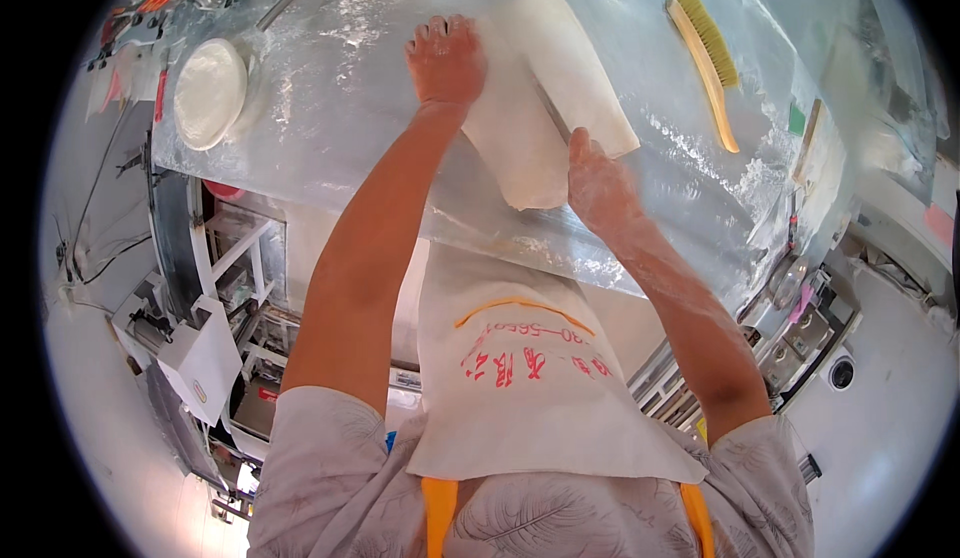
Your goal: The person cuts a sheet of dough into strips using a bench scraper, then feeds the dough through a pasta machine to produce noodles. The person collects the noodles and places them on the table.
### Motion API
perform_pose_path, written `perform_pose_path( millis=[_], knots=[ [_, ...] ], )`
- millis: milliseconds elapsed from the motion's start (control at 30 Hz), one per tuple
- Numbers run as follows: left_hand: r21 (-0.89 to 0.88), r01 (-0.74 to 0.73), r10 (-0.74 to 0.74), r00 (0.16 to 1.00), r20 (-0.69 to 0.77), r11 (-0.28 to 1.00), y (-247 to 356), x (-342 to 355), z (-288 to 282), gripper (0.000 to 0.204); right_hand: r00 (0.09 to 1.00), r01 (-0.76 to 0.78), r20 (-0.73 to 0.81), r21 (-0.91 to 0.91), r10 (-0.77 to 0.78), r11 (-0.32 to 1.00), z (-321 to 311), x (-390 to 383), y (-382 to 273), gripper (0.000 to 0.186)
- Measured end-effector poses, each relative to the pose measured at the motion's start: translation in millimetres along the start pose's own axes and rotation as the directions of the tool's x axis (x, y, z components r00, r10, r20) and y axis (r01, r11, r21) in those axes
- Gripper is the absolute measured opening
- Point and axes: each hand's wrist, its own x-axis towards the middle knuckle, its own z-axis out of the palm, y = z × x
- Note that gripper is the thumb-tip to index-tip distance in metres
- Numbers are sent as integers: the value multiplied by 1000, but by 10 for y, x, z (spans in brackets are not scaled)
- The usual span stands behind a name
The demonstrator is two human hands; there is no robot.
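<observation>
A thick, pale slab of dough (515, 143) lies on the floury metal table, with a second piece of dough (565, 53) along its right side. Between the two runs the thin dark blade of a knife (552, 113). My right hand (605, 190) is closed at the near end of that blade, index finger laid along its top; the handle is hidden in my grip. My left hand (447, 58) rests palm down at the slab's left edge, fingers slightly bent and apart, holding nothing.
A wooden brush (712, 63) with yellowish bristles lies at the right. On the left stands a round white dish of flour (210, 95). A metal-handled scoop (290, 0) is at the far edge of view. The metal table (350, 148) ends just before my apron.
</observation>
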Motion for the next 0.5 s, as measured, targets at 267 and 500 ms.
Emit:
perform_pose_path(
  millis=[267, 500],
  knots=[
    [25, -12, 11, 999, 39, 1000, 49, -18, -73, 25, 989, 77, -142, 360, -27, 930, 440, 154, 138, 24],
    [103, -20, 20, 1000, 2, 994, 40, 54, -63, 33, 987, 119, -148, 402, -64, 908, 54, 195, 310, 20]
  ],
)
